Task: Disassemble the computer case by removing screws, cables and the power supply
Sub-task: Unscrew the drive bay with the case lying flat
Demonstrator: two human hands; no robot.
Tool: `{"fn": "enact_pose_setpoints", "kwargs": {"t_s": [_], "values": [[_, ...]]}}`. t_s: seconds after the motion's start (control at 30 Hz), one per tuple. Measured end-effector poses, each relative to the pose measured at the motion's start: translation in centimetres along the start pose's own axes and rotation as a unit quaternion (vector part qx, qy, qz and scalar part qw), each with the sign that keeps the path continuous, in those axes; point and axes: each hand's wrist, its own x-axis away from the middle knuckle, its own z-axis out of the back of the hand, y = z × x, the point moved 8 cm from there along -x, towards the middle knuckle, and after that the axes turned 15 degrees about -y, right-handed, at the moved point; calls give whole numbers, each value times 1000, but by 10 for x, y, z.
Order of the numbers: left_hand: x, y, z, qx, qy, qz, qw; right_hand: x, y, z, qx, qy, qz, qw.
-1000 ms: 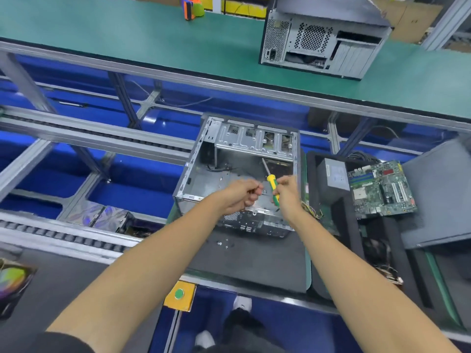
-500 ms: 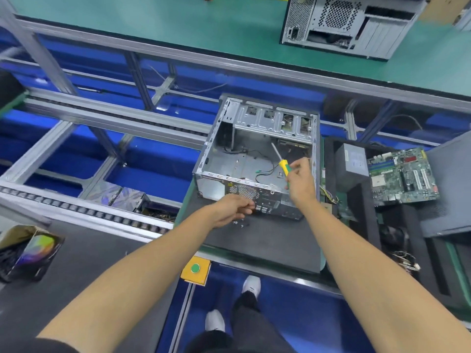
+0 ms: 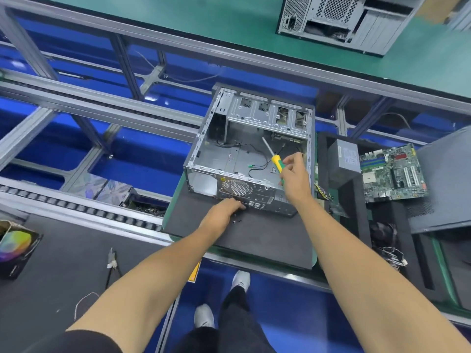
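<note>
Down on the black mat (image 3: 267,240) sits the gutted computer case (image 3: 251,159) — right hand (image 3: 293,174) wraps a yellow-green screwdriver (image 3: 274,157) over it, tip aimed at 11 o'clock, while the left hand (image 3: 224,212) rests on the mat by the rear panel, though I can't tell if it's pinching anything. Those tiny loose screws (image 3: 237,220) beside its fingertips look easy to flick off, and the shaft could snag the black cables (image 3: 257,166) inside. Power supply (image 3: 344,159) and motherboard (image 3: 393,171) sit out at 3 o'clock — crowding that side.

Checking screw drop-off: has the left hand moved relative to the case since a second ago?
Yes. The left hand came off the top of the computer case, toward the person, down onto the black mat beside loose screws.
</note>
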Motion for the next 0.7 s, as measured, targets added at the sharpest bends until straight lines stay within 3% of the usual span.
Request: {"fn": "enact_pose_setpoints", "kwargs": {"t_s": [0.07,0.13,0.53,0.7], "values": [[-1,4,-3,-90,-3,-47,995,-1,0,0,-3,-5,3,1000],[-1,0,-4,-114,9,-60,992,0,-1,0,-6,-6,4,1000],[-13,-12,-11,-123,36,-107,986,-3,6,-3,-40,-8,-10,999],[-16,-15,-10,-138,43,-113,983,0,6,4,-89,30,-13,996]]}}
